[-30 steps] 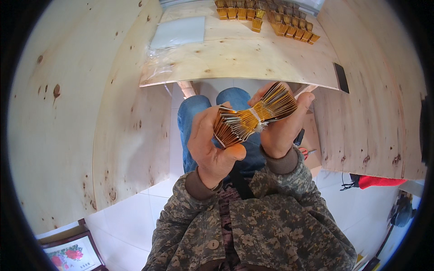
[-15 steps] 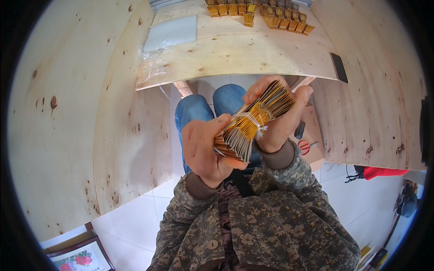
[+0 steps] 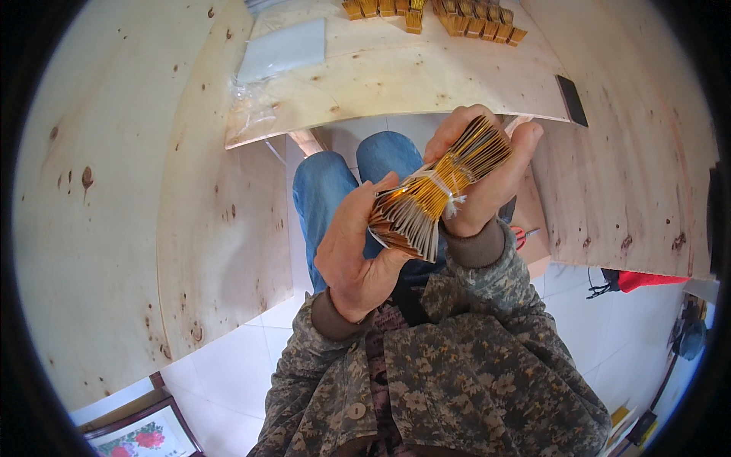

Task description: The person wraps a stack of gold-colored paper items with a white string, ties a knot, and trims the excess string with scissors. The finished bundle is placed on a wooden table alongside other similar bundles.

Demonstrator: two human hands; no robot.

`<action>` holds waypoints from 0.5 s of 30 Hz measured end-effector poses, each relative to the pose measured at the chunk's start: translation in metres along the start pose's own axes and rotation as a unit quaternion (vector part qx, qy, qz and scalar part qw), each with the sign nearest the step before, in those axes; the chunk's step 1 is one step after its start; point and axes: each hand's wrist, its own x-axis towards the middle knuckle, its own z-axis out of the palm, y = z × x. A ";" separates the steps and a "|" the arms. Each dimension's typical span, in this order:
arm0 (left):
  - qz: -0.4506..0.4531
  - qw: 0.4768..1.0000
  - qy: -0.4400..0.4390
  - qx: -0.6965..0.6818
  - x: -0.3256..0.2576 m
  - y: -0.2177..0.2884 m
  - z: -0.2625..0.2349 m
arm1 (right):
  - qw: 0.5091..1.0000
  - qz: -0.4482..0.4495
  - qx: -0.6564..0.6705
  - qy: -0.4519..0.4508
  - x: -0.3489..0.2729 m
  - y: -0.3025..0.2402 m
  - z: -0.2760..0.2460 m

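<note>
A bundle of pleated gold-and-brown paper (image 3: 443,189) is held above my lap, tilted from lower left to upper right. White string with a knot cinches its middle, and both ends flare out like fans. My left hand (image 3: 352,251) grips the lower-left end, thumb and fingers on opposite sides of the folds. Around the upper-right end my right hand (image 3: 486,199) is closed, its thumb along the right side and fingers on the far side. Parts of the fingers of both hands are hidden by the bundle.
Similar tied paper bundles (image 3: 476,23) stand in rows at the back of the wooden table (image 3: 426,76). White sheets (image 3: 283,49) and clear plastic (image 3: 250,107) lie at its left. Red-handled scissors (image 3: 521,238) rest on a cardboard box (image 3: 535,228) at right. Wooden panels (image 3: 114,190) flank me.
The bundle and both hands have shifted slightly right and, at the upper end, farther away. The lower-left folds show more of their edges as my left hand's grip has changed.
</note>
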 end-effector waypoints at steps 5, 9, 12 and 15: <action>-0.020 1.000 -0.016 0.015 0.001 0.004 0.002 | 1.000 0.013 0.017 0.016 0.005 0.005 -0.003; -0.082 0.996 -0.036 0.002 0.003 0.005 -0.001 | 0.989 0.093 0.050 0.105 0.010 0.016 0.000; -0.069 0.987 0.040 -0.141 0.008 -0.002 0.014 | 0.977 0.129 0.116 0.122 0.015 0.023 0.005; -0.090 0.987 0.015 -0.131 0.009 -0.005 0.014 | 0.948 0.180 0.238 0.111 0.013 0.026 0.007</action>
